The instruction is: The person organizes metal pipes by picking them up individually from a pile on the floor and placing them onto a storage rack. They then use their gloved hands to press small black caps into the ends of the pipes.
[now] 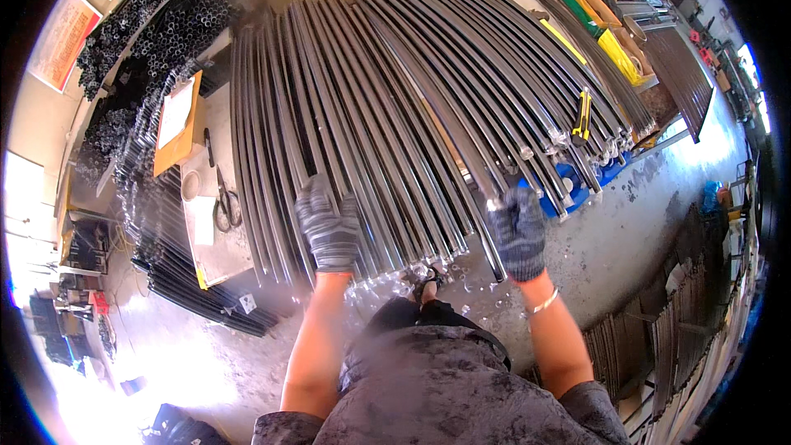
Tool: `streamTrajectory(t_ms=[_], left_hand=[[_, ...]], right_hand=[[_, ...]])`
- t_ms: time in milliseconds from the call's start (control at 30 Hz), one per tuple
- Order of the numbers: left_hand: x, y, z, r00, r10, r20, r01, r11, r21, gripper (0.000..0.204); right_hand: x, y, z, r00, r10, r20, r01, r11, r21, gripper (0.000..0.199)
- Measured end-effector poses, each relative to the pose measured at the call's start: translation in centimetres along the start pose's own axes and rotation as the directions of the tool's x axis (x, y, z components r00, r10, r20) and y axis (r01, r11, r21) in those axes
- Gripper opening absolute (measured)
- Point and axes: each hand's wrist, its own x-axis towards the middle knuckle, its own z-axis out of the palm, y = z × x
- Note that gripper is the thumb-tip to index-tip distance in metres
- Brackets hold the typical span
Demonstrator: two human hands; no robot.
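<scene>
two gloved hands meet the long metal rods (395,115): left hand (328,231) lies flat and unclenched on their near ends, right hand (519,232) clenches around one rod's end.

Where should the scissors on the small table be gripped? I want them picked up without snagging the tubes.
Grip the scissors at the looped handles at their near end, coming from the near, open side; they lie flat, blades pointing away, with the metal tubes close on their right.

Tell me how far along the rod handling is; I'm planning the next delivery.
Done: many long metal rods already lie side by side. In hand: the left hand rests on the stack, and the right hand grips one rod's end. Left: I cannot tell how many remain.
</scene>
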Motion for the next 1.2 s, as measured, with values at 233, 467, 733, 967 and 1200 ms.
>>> streamTrajectory(t_ms=[233, 467, 733, 967, 1200], left_hand=[[1.0, 10.5, 8.0, 0.401, 0.088, 0.912, 0.859, -0.381, -0.341, 0.023], [-0.8, 11.9, 8.8, 0.492, 0.014, 0.871, 0.843, -0.260, -0.472, 0.019], [4.6, 8.6, 4.9, 0.875, -0.253, 0.414, 0.482, 0.550, -0.682, 0.015], [5.6, 6.7, 1.5, 0.894, -0.279, 0.350, 0.443, 0.658, -0.609, 0.060], [-2.5, 3.1, 6.9, 0.994, -0.077, 0.078, 0.082, 0.995, -0.065, 0.066]], right_hand=[[-7.0, -4.1, 2.6, 0.987, 0.151, 0.054, -0.143, 0.981, -0.129, 0.012], [-7.2, -5.9, -0.4, 0.982, 0.119, 0.150, -0.087, 0.974, -0.208, 0.010], [-7.8, -9.2, -2.9, 0.913, 0.064, 0.402, 0.048, 0.964, -0.262, 0.019], [-7.8, 7.3, -11.9, 0.685, 0.596, 0.418, -0.061, 0.619, -0.783, 0.038], [-5.9, 16.1, -4.7, 0.888, 0.246, 0.390, -0.123, 0.941, -0.315, 0.027]])
